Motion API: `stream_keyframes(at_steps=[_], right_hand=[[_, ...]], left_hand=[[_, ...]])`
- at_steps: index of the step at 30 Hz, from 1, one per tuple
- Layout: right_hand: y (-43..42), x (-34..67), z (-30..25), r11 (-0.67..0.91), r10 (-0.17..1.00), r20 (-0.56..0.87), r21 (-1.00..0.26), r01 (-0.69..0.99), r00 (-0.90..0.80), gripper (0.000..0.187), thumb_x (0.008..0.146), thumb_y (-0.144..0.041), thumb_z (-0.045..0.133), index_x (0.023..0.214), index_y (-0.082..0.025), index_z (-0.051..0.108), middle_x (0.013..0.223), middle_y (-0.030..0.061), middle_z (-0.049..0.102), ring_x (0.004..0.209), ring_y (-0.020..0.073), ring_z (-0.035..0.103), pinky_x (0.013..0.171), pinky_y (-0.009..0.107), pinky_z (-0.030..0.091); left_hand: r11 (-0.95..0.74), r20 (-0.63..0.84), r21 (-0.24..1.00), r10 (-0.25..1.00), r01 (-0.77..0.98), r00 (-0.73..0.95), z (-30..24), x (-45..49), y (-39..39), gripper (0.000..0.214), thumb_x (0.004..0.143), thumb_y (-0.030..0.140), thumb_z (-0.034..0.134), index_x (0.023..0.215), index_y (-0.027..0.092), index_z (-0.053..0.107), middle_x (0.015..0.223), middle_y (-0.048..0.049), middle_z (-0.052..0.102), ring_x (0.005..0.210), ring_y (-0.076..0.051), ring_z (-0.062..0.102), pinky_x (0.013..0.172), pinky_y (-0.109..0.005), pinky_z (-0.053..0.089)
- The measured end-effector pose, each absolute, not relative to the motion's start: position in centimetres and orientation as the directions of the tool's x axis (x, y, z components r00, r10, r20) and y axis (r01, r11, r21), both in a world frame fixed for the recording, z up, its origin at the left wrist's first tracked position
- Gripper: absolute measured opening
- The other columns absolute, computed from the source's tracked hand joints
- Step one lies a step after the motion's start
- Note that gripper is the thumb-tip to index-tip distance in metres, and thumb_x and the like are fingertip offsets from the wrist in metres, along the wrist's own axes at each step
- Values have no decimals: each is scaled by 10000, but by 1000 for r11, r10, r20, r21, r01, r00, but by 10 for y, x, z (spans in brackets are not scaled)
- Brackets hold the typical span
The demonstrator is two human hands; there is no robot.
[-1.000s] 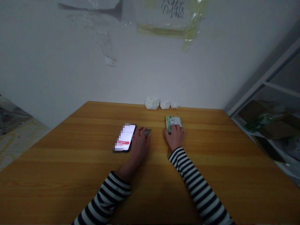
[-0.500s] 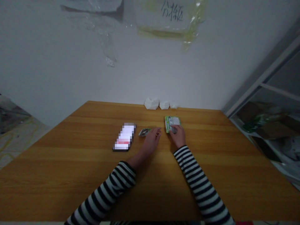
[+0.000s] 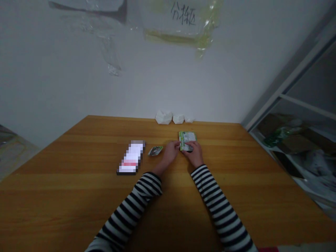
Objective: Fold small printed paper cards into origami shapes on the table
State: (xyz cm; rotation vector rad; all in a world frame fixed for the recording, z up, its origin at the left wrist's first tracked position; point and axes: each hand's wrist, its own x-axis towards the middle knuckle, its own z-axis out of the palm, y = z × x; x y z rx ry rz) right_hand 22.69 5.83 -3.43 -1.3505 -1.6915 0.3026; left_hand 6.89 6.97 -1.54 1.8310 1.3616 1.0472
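1. A flat, rectangular green-and-white packet point(image 3: 187, 137) lies toward the tabletop's point(image 3: 225, 196) far edge, slightly right of its middle.
2. The right hand point(image 3: 194, 154) grasps the packet's near part in its grip.
3. The left hand point(image 3: 171, 152) has its fingertips at the packet's left edge; whether its grip is closed, I cannot tell.
4. Leftward lie a small, glossy packet point(image 3: 155, 151) and a slab-shaped phone point(image 3: 132, 156).
5. Crumpled white wads point(image 3: 164, 117) line the smooth-grained wooden tabletop's far edge.
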Motion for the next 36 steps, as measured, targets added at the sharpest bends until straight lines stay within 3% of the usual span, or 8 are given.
stream_keyframes(at_steps=[8,13,36], right_hand=[[56,226,-34,360,862,506,-629,689,12,360,694,-292,827,1027,-191,738,1081,106,634,1036,277,591,942,422,476],[55,228,-34,358,871,491,-624,695,-9,379,684,-256,827,1046,-191,734,1090,103,624,1047,281,580,944,425,470],[54,231,-34,386,862,506,-616,686,-30,323,718,-269,800,1025,-183,745,1077,105,624,1036,280,584,946,430,471]], left_hand=[[-281,170,882,938,378,301,-9,58,74,337,703,79,718,1035,130,751,971,-108,782,847,-231,730,805,-357,588],[-305,156,879,910,367,383,-5,52,74,382,674,49,680,1042,119,754,888,-86,764,742,-200,712,706,-297,580],[-337,190,809,926,482,327,-11,54,76,417,705,-6,588,1064,127,752,1036,-113,740,826,-186,680,814,-315,564]])
